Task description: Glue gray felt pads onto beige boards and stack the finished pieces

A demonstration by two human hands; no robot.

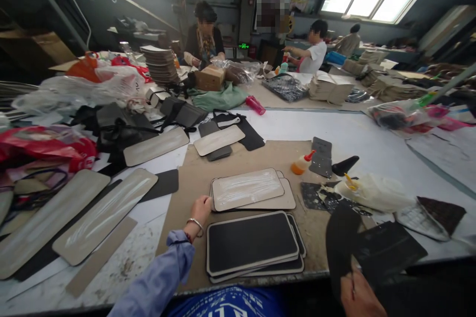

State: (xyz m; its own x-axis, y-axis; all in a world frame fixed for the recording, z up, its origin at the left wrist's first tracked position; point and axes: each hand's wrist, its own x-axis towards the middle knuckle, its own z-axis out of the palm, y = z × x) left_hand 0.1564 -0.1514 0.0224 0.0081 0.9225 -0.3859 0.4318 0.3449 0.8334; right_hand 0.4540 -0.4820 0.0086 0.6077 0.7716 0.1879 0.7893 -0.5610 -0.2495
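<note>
My left hand (pixel 201 212) is closed at the left edge of a beige rounded panel (pixel 247 189), whose top has glossy white streaks. That panel lies slightly askew on another beige panel (pixel 288 195). Nearer to me is a small stack of black panels with pale rims (pixel 253 245). On the right, my right hand (pixel 360 290) grips the lower end of a thin dark flat piece with a rounded top (pixel 342 237), held up above the table edge. Behind it lies a black sheet (pixel 392 247).
An orange glue bottle (pixel 300 164) with a red tip and a whitish plastic bag (pixel 375 193) with a yellow nozzle stand beyond my right hand. Streaked long panels (pixel 107 215) lie left. A pink bottle (pixel 255 105) and several coworkers (pixel 206 39) are farther back.
</note>
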